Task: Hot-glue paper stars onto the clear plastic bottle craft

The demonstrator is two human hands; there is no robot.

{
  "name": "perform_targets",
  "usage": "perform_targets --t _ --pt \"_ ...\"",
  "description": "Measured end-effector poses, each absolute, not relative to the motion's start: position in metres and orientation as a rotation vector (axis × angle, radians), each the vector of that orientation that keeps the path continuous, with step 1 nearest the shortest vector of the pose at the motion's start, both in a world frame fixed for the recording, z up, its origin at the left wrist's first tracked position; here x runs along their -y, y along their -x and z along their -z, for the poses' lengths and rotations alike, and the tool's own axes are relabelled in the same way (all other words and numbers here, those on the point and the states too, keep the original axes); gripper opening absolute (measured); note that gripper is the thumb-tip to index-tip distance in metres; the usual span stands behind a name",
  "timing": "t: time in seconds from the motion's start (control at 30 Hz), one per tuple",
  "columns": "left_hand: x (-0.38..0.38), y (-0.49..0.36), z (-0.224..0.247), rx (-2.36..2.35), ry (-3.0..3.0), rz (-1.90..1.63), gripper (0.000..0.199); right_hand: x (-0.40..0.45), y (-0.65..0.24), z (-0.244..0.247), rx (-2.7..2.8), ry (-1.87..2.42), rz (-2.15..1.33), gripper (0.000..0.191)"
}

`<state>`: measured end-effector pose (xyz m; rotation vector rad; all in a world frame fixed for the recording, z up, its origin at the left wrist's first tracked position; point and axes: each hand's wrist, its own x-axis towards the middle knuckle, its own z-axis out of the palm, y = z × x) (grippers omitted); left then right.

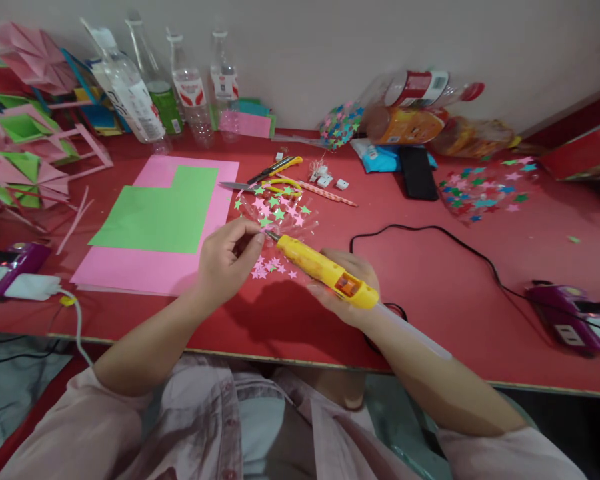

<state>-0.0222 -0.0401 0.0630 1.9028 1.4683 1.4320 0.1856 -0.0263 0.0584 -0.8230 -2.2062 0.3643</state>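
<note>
1. While the right hand (341,308) is wrapped around the yellow glue gun (325,267), its nozzle (272,235) points toward the left hand (225,260), above the middle of the table (455,287).
2. The left fingers (254,248) are pinched narrow on a small pink piece (264,229) at the nozzle; it looks like a paper star, though it is too small to be sure, and whether the nozzle touches it I cannot tell.
3. A clear glue stick (415,333) juts from the gun's rear, over the right forearm.
4. Loose stars (267,269), mostly pink, lie below the nozzle, toward the table's near edge; just beyond the hands is a clear bag (275,207) with pink and green stars.
5. Past that bag, toward the back edge, are the scissors (237,187), a cutter (275,170) and a patterned pencil (330,193).
6. Left of the hands, a green sheet (155,213) lies on a larger pink sheet (130,273).
7. Four bottles (193,93) stand along the back edge, the leftmost leaning; paper shapes (30,127) crowd the back left corner.
8. Toward the back right corner, a phone (419,173) rests partly on a blue packet (375,158).
9. A black cord (440,230) runs toward a purple box (575,320) at the right end.
</note>
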Motion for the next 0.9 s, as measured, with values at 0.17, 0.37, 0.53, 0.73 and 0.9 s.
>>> perform_targets --t 0.17,0.37,0.53,0.73,0.9 --pt "0.0399 0.0224 -0.0639 -1.481 -1.898 -1.421 0.012 0.0247 -0.1859 -0.0565 2.208 0.808 -0.323 0.036" --pt "0.0407 0.0222 -0.0636 -1.467 -1.897 -1.420 0.012 0.0241 -0.1854 -0.0542 2.199 0.802 -0.331 0.035" --pt "0.0420 0.0219 -0.0642 -1.479 -1.914 -1.413 0.012 0.0253 -0.1856 -0.0565 2.194 0.798 -0.362 0.034" --pt "0.0392 0.0227 -0.0617 -1.513 -2.173 -1.471 0.012 0.0248 -0.1869 -0.0579 2.229 0.789 -0.363 0.033" --pt "0.0374 0.0286 -0.0572 -1.493 -2.579 -1.538 0.010 0.0251 -0.1862 -0.0610 2.229 0.774 -0.330 0.034"
